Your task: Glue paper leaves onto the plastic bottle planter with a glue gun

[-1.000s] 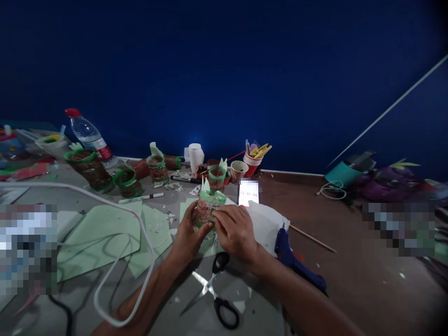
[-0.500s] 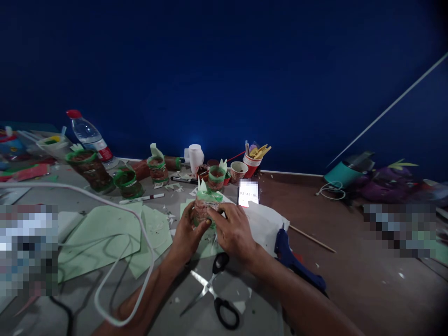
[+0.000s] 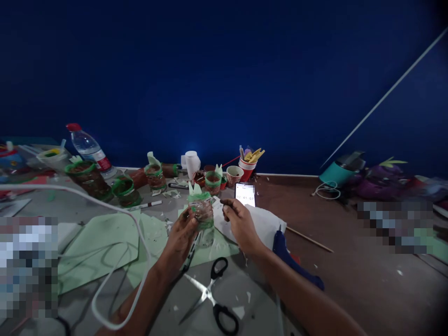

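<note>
My left hand (image 3: 179,237) grips a small brown pot (image 3: 203,215) with green bands at its rim and base and a pale pointed piece sticking up from the rim. The pot is held a little above a pale green sheet (image 3: 217,252). Just right of the pot is my right hand (image 3: 241,225), apart from it, with its fingers curled and pinched together; anything between them is too small to tell. Open scissors (image 3: 206,293) with black handles lie on the table below the hands. A blue glue gun (image 3: 296,261) lies by my right forearm.
Similar brown-and-green pots (image 3: 155,176) stand behind, near the blue wall. A lit phone (image 3: 245,193), a red-and-white cup (image 3: 248,170) of tools and a wooden stick (image 3: 310,239) are at right. A white cable (image 3: 143,233) loops across the left, over pale green sheets (image 3: 101,238).
My right hand has pulled away from the pot to the right and its fingers have curled. My left hand still holds the pot. The view has shifted slightly.
</note>
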{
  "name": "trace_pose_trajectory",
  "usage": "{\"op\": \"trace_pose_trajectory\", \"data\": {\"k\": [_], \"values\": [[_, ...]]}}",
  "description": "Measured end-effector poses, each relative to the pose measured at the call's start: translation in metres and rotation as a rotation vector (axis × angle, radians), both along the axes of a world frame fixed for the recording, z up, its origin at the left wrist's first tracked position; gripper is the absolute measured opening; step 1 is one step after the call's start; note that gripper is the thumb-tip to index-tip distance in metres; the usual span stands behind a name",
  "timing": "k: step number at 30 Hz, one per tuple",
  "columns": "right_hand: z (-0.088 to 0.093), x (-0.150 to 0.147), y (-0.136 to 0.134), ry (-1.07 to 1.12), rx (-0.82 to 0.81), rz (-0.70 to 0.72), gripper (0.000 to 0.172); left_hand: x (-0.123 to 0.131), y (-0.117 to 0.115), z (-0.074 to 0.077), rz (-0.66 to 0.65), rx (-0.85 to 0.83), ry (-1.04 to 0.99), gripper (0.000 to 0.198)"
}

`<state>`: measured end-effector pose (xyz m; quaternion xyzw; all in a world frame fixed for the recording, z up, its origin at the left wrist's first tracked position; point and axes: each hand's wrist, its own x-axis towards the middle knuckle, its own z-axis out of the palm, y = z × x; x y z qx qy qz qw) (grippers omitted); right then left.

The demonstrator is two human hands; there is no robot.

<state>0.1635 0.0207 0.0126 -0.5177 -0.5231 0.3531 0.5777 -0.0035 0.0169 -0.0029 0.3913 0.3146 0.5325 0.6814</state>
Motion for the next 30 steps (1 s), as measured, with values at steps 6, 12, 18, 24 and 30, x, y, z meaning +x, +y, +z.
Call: {"op": "trace_pose_trajectory", "data": {"k": [6,12,18,24,30], "values": [[0.001,-0.010,-0.009,-0.195,0.244,-0.033,0.025,0.000,0.000,0.000,-0.003,0.022,-0.021,0.051],[0.003,-0.008,-0.010,-0.242,0.281,-0.033,0.025,-0.002,0.004,-0.010,-0.052,0.070,-0.004,0.040],[0.001,-0.007,-0.008,-0.236,0.271,-0.033,0.028,-0.004,0.004,-0.012,-0.046,0.049,0.015,0.041],[-0.001,-0.013,-0.015,-0.298,0.311,0.035,0.033,-0.004,0.004,-0.013,-0.025,0.038,-0.025,0.040],[-0.001,-0.017,-0.017,-0.329,0.301,0.016,0.037,-0.003,0.005,-0.013,-0.058,0.110,-0.069,0.040]]}}
